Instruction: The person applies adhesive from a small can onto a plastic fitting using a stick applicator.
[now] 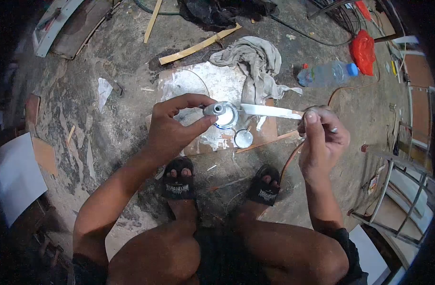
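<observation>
My left hand (182,118) pinches a small grey metal piece with a round opening (216,109) between thumb and fingers. Just behind and below that piece is an open can of white paint (228,117). My right hand (323,135) is closed on the end of a flat stick (270,111), whose far end is coated in white and points left, close to the can. A small round lid with white on it (243,138) lies beside the can. Under them is a paint-stained board (198,142).
A grey rag (255,61) lies behind the can. To the right are a clear plastic bottle (324,74) and a red plastic bag (363,52). Wood strips (201,45) lie at the back. A metal frame (393,197) stands at the right; an orange hose (290,159) crosses the floor.
</observation>
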`<state>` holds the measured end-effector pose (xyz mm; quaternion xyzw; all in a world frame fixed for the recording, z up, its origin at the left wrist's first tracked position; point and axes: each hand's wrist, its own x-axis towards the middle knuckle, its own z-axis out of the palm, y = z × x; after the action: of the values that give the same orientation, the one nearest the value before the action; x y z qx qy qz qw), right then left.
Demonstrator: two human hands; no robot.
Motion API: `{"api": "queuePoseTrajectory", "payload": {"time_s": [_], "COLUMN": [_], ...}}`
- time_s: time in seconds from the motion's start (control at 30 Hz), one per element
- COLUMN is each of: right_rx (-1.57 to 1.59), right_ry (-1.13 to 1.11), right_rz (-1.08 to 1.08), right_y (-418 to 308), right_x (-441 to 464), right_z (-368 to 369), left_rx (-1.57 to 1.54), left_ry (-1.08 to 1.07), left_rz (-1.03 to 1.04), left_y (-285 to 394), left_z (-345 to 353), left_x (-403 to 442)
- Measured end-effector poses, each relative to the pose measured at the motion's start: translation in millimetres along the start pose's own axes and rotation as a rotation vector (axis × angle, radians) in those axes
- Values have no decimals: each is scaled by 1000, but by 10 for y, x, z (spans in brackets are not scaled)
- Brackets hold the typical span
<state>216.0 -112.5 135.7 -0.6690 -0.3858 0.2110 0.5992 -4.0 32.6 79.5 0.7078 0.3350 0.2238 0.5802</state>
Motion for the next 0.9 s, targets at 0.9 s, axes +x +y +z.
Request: {"api": "queuePoseTrajectory", "payload": {"time_s": [0.9], "right_rx": [-36], "right_ry": [-33], "right_rz": [-115], "right_y": [-100], "right_x": [-1], "right_z": [54], "left_rx": [38], "left_ry": [-48], "left_rz": [65], "left_y": [86], "left_z": [84], "left_x": [-9]}}
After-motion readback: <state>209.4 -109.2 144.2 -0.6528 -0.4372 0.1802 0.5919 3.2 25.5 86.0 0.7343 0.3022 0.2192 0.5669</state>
